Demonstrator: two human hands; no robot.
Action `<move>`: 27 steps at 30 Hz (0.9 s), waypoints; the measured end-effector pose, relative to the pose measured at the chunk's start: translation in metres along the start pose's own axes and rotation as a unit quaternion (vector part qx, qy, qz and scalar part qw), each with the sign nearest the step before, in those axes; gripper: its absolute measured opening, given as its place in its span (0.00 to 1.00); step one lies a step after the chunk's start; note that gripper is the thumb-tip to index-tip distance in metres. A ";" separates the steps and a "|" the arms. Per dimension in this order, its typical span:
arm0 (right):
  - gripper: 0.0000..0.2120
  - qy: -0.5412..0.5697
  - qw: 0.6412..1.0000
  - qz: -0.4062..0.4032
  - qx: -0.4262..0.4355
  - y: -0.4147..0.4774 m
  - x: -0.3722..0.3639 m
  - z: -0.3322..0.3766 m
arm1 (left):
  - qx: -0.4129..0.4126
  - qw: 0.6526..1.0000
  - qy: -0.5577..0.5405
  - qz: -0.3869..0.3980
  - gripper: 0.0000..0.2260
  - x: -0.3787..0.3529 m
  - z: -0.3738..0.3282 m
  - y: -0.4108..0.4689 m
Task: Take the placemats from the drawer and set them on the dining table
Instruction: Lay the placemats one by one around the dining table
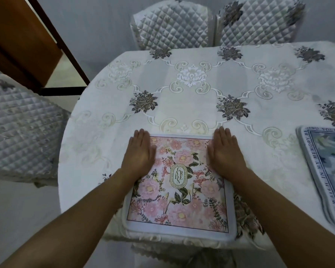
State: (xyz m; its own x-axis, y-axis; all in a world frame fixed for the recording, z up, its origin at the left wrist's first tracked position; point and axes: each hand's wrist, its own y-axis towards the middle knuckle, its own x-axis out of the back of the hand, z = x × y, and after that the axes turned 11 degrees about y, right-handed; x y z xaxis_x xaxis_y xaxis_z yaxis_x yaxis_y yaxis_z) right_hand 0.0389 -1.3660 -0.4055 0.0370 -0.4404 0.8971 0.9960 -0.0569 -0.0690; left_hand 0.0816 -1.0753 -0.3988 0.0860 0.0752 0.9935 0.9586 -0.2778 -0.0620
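Note:
A pink floral placemat (179, 192) with a "GARDEN" oval in its middle lies flat on the dining table (201, 97) near the front edge. My left hand (138, 153) rests flat on its far left corner, fingers together and extended. On the far right corner my right hand (225, 151) lies flat in the same way. Neither hand grips anything. A second placemat (325, 171), blue and grey with lettering round its border, lies at the right edge of the view, partly cut off.
The table wears a white embroidered cloth with dark flower motifs. Two quilted chair backs (170, 24) (259, 20) stand at the far side. Another quilted chair (21, 130) sits to the left. A brown wooden cabinet (25, 37) stands at the back left.

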 end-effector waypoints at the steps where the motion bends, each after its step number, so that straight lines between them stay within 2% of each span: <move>1: 0.33 0.004 1.000 0.004 -0.005 -0.010 -0.003 0.003 | 0.004 1.000 -0.002 0.002 0.29 -0.001 -0.002 -0.012; 8: 0.34 0.007 0.999 0.030 -0.024 -0.143 -0.010 0.023 | 0.024 0.999 0.003 0.037 0.31 -0.003 -0.011 -0.124; 11: 0.34 0.000 0.997 0.073 -0.038 -0.188 -0.012 0.031 | 0.038 0.997 -0.004 0.060 0.33 0.000 -0.016 -0.169; 13: 0.39 0.015 0.995 0.087 -0.055 -0.208 0.017 0.043 | 0.015 0.995 0.024 0.099 0.36 0.022 -0.025 -0.190; 15: 0.45 0.038 0.990 0.115 -0.070 -0.189 0.018 0.050 | 0.037 0.991 0.043 0.119 0.39 0.018 -0.014 -0.184; 18: 0.34 0.049 0.991 0.065 -0.107 -0.207 0.069 0.054 | 0.007 0.993 0.042 0.111 0.35 0.054 -0.038 -0.175; 22: 0.34 0.032 0.989 0.017 -0.146 -0.253 0.112 0.004 | -0.032 0.998 -0.021 0.049 0.31 0.103 -0.099 -0.167; 27: 0.30 0.050 0.962 -0.052 -0.263 -0.305 0.156 -0.127 | -0.031 0.994 -0.100 0.043 0.25 0.113 -0.184 -0.154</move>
State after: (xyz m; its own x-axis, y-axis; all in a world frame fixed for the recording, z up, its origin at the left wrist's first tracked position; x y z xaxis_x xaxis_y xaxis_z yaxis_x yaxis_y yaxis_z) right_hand -0.2697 -1.5314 -0.2998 -0.0951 -0.4896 0.8667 0.8135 -0.5400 -0.2158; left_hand -0.1060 -1.2003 -0.2595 0.2260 0.2355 0.9452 0.9271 -0.3499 -0.1345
